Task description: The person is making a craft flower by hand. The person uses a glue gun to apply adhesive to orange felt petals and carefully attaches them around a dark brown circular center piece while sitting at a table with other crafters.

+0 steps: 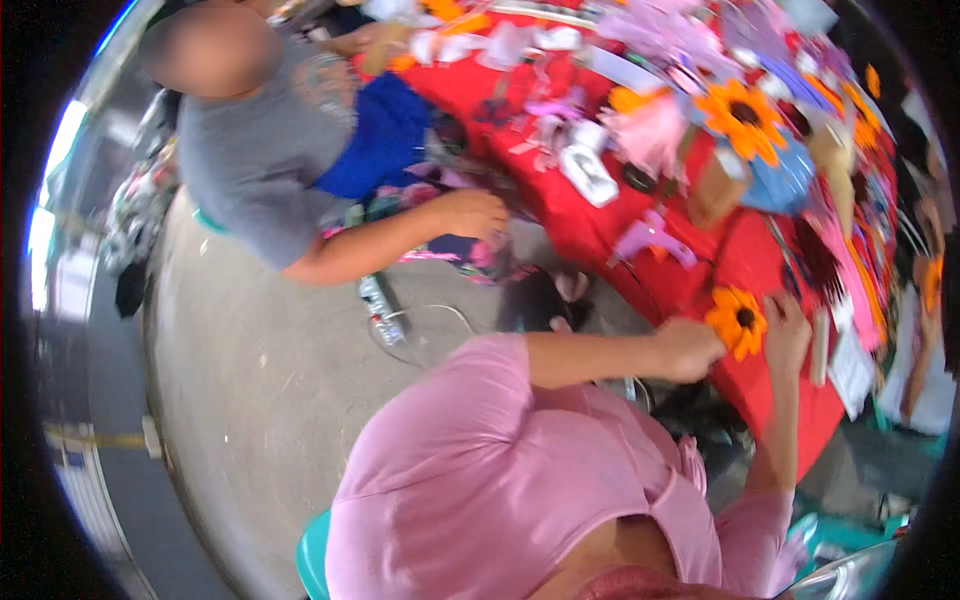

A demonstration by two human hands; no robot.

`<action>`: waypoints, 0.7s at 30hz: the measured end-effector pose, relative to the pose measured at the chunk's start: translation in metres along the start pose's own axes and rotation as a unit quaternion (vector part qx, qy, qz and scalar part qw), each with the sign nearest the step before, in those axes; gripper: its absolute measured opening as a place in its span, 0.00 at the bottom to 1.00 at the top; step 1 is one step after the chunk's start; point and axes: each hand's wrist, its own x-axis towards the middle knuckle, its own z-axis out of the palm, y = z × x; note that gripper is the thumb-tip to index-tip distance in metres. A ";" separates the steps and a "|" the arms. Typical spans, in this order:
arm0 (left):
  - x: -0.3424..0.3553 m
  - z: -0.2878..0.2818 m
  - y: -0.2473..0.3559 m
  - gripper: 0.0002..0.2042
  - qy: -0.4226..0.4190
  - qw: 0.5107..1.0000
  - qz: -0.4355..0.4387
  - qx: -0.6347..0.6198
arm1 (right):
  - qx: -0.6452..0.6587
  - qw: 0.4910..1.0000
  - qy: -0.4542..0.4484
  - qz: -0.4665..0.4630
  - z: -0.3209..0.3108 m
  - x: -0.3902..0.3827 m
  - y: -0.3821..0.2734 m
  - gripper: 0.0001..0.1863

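Observation:
An orange artificial flower (pixel 737 322) with a dark centre is at the near edge of the red-covered table, between my hands. My left hand (pixel 690 350) is closed in a fist at the flower's left side and appears to hold it. On its right side, my right hand (pixel 788 325) has its fingers pinched together close to the petals. Whatever that pinch holds is too small and blurred to make out. Beyond the flower, a light purple glue gun (pixel 655 240) with an orange part lies on the cloth.
Farther along the red tablecloth (pixel 630 215) are a second orange flower (pixel 742 118), a brown block (pixel 718 188), a white device (pixel 588 170) and piles of coloured material. A seated person in a grey shirt (pixel 245 150) is on the left. A power strip (pixel 380 310) with cords lies on the floor.

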 end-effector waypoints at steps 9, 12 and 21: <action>0.033 -0.005 -0.030 0.16 0.119 0.987 -0.025 0.103 | 0.035 0.998 0.046 -0.011 0.009 0.006 -0.018 0.07; 0.046 0.002 -0.027 0.16 0.125 0.985 -0.006 0.117 | 0.059 0.996 0.056 -0.040 0.006 0.002 -0.008 0.07; 0.048 -0.006 -0.022 0.16 0.092 0.986 -0.013 0.137 | 0.053 0.997 0.037 -0.046 0.009 0.003 -0.014 0.06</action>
